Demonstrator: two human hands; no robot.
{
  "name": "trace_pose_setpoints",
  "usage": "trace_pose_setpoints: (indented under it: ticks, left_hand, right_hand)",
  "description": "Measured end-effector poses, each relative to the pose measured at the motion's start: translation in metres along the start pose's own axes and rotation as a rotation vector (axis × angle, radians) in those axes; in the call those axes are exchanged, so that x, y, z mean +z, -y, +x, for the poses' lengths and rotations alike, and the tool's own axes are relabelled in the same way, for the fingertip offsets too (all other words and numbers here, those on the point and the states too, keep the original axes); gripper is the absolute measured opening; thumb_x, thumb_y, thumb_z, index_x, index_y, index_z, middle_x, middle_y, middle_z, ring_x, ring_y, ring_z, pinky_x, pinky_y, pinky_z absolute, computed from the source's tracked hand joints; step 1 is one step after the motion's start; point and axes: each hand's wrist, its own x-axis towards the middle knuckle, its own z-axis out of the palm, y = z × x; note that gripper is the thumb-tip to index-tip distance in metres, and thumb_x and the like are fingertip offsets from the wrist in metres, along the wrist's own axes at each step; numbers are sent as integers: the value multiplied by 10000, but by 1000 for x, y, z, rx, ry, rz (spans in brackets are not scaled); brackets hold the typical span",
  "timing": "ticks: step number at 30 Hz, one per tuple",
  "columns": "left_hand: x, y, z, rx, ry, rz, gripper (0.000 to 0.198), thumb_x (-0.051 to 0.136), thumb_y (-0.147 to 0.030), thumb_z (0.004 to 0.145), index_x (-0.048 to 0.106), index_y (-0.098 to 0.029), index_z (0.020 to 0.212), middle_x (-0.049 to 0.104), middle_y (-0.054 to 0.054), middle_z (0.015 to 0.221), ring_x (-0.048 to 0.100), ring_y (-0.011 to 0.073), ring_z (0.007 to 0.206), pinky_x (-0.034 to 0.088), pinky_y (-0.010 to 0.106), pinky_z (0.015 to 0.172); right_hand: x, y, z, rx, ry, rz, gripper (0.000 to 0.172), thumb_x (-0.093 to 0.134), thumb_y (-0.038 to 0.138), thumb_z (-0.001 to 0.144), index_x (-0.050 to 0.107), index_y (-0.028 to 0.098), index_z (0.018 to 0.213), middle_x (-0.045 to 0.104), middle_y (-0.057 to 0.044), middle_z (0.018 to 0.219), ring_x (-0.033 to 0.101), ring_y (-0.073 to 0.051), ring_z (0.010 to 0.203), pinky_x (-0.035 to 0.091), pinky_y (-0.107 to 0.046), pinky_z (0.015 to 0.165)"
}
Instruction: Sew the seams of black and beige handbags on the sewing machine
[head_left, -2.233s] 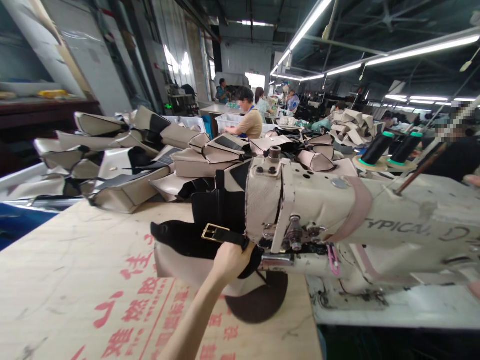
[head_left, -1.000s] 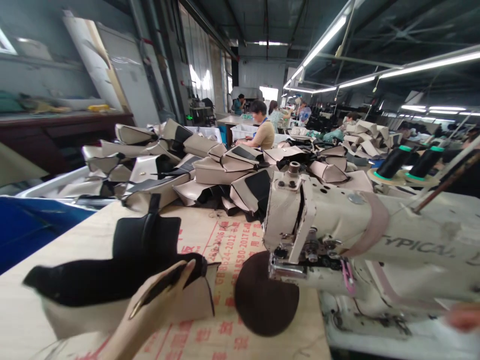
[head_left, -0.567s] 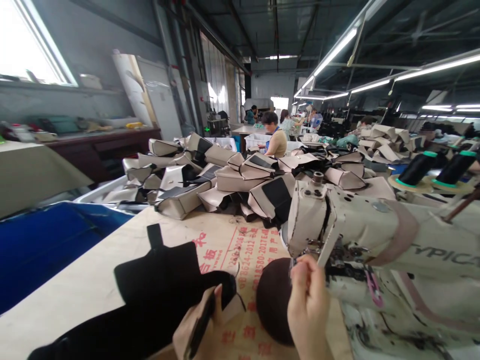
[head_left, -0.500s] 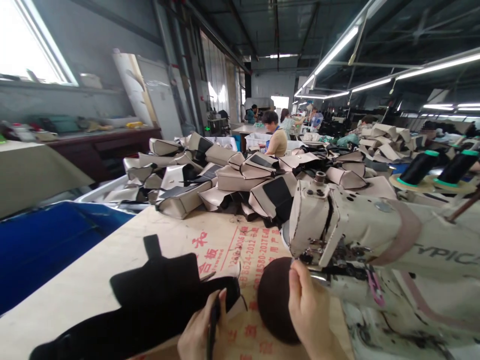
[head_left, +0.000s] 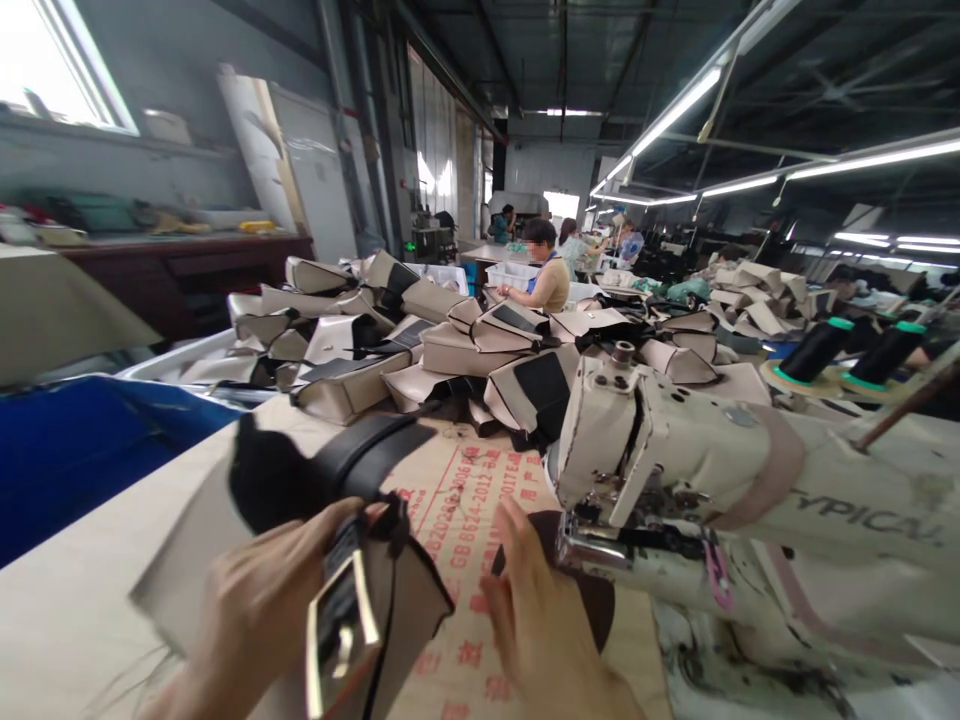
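Observation:
My left hand (head_left: 262, 590) is closed on a beige and black bag piece (head_left: 409, 610) at the lower left, beside a gold rectangular buckle (head_left: 341, 630). Black flaps of the piece fold over toward the back, and its pale panel spreads left on the plywood table. To the right, my right hand (head_left: 536, 610) holds nothing, its fingers apart. Under and behind it lies a dark brown round piece (head_left: 596, 600), partly hidden by the hand. Close by on the right stands a sewing machine (head_left: 675, 450).
Beige and black bag pieces (head_left: 472, 345) are heaped along the plywood table's (head_left: 465, 480) back edge. Blue sheeting (head_left: 97, 450) hangs at the left. Two black thread cones (head_left: 817, 350) stand at the right. A person (head_left: 547, 270) sits beyond the heap.
The bag piece has turned over, showing its beige side and the buckle. My right hand has let go of the round piece and opened. The view has shifted slightly.

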Motion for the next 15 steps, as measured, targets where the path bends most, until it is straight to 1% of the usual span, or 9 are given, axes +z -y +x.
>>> trace_pose_setpoints:
  ticks: [1,2,4,6,8,10,12,13,15]
  left_hand:
    - [-1,-9,13,81,19,37,256,447,-403,837,628,-245,928,623,-41,575,500,88,450,366,207,465]
    - [1,-20,27,166,45,83,282,405,-395,855,626,-236,927,617,-35,552,509,94,447,371,210,474]
    - [11,-44,57,290,95,176,323,349,-374,883,622,-203,882,577,-25,478,498,101,408,346,208,448]
    - [31,-64,82,288,200,231,324,348,-356,887,621,-186,850,566,-15,463,505,108,406,328,209,446]
    - [59,-75,94,200,323,295,307,368,-350,877,627,-185,861,589,5,498,542,131,447,322,220,461]
    - [86,-73,86,82,450,324,332,365,-374,871,634,-181,852,613,33,543,572,159,483,312,232,459]
    - [102,-62,59,-27,579,240,417,326,-424,879,632,-168,756,614,52,548,574,163,471,311,234,444]
    - [104,-54,42,-52,611,183,429,313,-417,883,626,-166,731,607,50,536,568,161,457,312,234,439]
    - [95,-40,4,-57,620,143,379,312,-361,886,625,-183,768,606,23,531,564,138,449,344,219,450]
  right_hand:
    - [-4,0,7,3,-21,53,408,354,269,929,358,112,1306,581,-117,1082,613,-171,882,524,-240,644]
    - [-9,-2,13,10,-82,87,334,364,273,931,442,134,1224,614,-86,985,622,-156,816,517,-232,643]
    - [-19,-10,21,47,-301,36,212,381,242,935,547,163,1041,638,-48,857,623,-134,731,495,-222,672]
    - [-27,-19,25,75,-517,-135,166,417,207,926,571,155,962,651,-51,820,625,-126,687,468,-213,665]
    - [-28,-27,23,95,-618,-306,131,463,193,907,568,135,960,653,-54,769,617,-123,617,436,-210,586]
    - [-23,-32,15,115,-562,-435,110,455,153,892,561,136,910,617,-23,641,582,-120,513,376,-221,482]
    - [-17,-34,2,106,-372,-521,157,412,82,854,551,149,881,552,7,536,529,-126,431,308,-234,422]
    - [-15,-34,-6,66,-257,-530,188,397,54,822,547,160,863,529,14,514,508,-130,410,287,-237,411]
    - [-16,-34,-23,-53,-75,-456,192,395,56,791,536,185,812,536,13,543,510,-136,432,290,-234,421]
